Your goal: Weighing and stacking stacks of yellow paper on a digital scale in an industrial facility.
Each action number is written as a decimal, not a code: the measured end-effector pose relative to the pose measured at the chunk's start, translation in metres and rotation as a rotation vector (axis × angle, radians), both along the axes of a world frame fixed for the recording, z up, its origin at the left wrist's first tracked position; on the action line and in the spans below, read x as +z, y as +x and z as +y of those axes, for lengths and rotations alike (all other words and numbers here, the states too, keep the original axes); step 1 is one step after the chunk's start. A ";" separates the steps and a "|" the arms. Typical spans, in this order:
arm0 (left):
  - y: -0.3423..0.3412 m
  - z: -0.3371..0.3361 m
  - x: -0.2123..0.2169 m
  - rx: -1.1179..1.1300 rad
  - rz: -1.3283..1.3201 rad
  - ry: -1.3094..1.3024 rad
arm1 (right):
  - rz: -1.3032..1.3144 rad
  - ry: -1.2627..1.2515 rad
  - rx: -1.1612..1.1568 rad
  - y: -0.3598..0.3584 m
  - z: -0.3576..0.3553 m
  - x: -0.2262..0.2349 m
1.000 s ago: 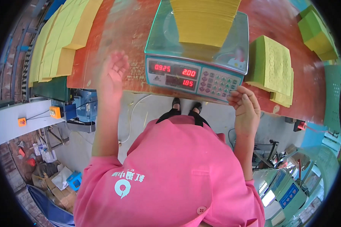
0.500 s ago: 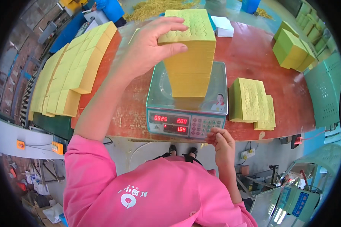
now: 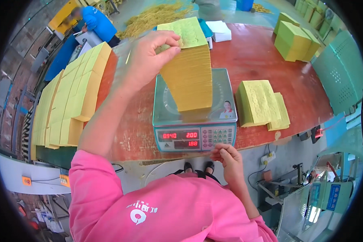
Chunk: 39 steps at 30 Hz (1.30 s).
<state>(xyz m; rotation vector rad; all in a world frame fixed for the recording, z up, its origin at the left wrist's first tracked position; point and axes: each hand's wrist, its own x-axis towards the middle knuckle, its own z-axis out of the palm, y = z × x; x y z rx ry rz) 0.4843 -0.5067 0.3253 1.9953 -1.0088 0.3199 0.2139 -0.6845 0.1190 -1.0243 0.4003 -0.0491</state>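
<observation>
A tall stack of yellow paper point(image 3: 191, 80) with embossed round marks on its top stands on the clear-topped digital scale point(image 3: 161, 117). Around the stack's upper left edge is my left hand point(image 3: 149, 56), its fingers and thumb curled in at the top sheets. Just off the scale's front edge, below the keypad, hovers my right hand point(image 3: 230, 163). Its fingers are curled together, and I see nothing in them. Red digits glow on the scale's display point(image 3: 179, 139). A shorter pile of the same yellow paper point(image 3: 256, 103) lies right of the scale.
Rows of yellow paper blocks point(image 3: 74, 88) line the left side. More blocks point(image 3: 296, 42) stand at the far right of the red table point(image 3: 262, 48). White paper point(image 3: 220, 30) lies behind the stack. A person in blue point(image 3: 97, 24) bends over equipment at the far left.
My left hand's fingers have curled in closer at the stack's top edge. The scale's red digits have changed. My right hand stays near the keypad, and the view has shifted slightly.
</observation>
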 end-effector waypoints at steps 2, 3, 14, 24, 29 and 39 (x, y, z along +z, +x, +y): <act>-0.001 0.000 -0.001 0.008 -0.080 0.011 | -0.003 0.009 -0.007 -0.003 0.006 0.001; -0.001 0.001 -0.001 0.009 -0.141 -0.013 | -0.002 -0.011 -0.001 -0.003 0.009 0.002; -0.133 0.030 -0.036 -0.236 -0.766 0.281 | -0.348 0.256 0.123 0.024 0.005 0.094; -0.178 -0.025 -0.115 -0.272 -0.259 0.119 | -0.231 -0.657 -0.339 -0.023 -0.109 0.064; -0.192 -0.054 -0.141 0.061 0.085 0.066 | -0.209 -0.725 -0.612 -0.019 -0.271 0.057; -0.244 -0.107 -0.141 0.407 0.429 -0.158 | -0.035 -0.701 -0.046 0.068 -0.350 -0.032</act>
